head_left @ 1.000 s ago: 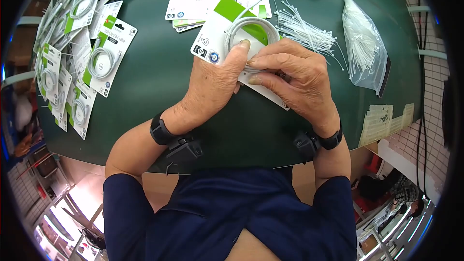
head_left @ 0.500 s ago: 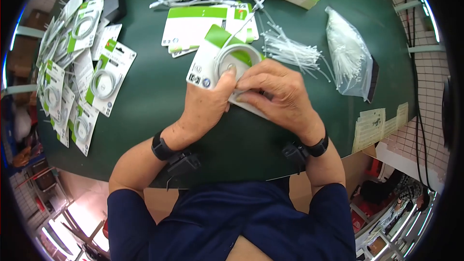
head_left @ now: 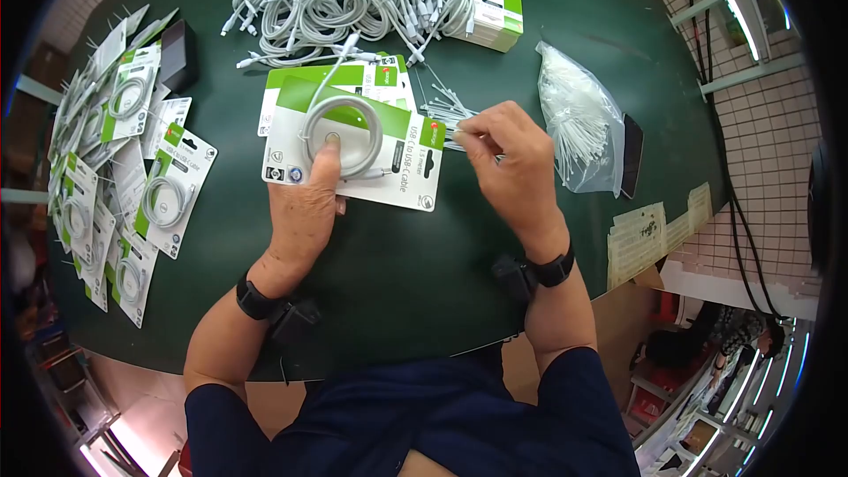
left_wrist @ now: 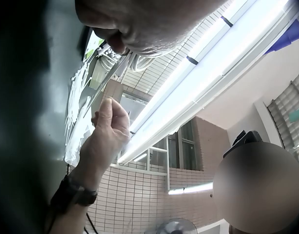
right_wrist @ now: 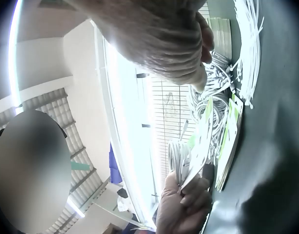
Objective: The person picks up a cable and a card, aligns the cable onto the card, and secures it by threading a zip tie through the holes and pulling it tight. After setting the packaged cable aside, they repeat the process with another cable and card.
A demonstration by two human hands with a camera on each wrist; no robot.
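Note:
My left hand (head_left: 302,212) holds a white and green USB-C cable card (head_left: 402,190), thumb on its face inside the ring of a coiled grey-white cable (head_left: 371,148). One end of the cable stands up past the card's top edge; a connector lies flat at the lower right of the coil. Just right of the card is my right hand (head_left: 517,159), its fingers curled and the tips drawn together, with nothing visible between them. Those fingertips overlap a loose pile of white cable ties (head_left: 448,108) in the head view. In the left wrist view the right hand (left_wrist: 108,129) appears raised beside the ties.
More cards (head_left: 269,97) lie under the held one. Behind are a heap of grey-white cables (head_left: 344,4) and a stack of cards (head_left: 488,4). Carded cables (head_left: 163,199) pile up at left beside a black box (head_left: 178,55). A bag of cable ties (head_left: 579,124) lies right.
My right hand has left the coil and moved right, away from the card. The card has turned more level in my left hand. The head view has shifted, showing more of the cable heap.

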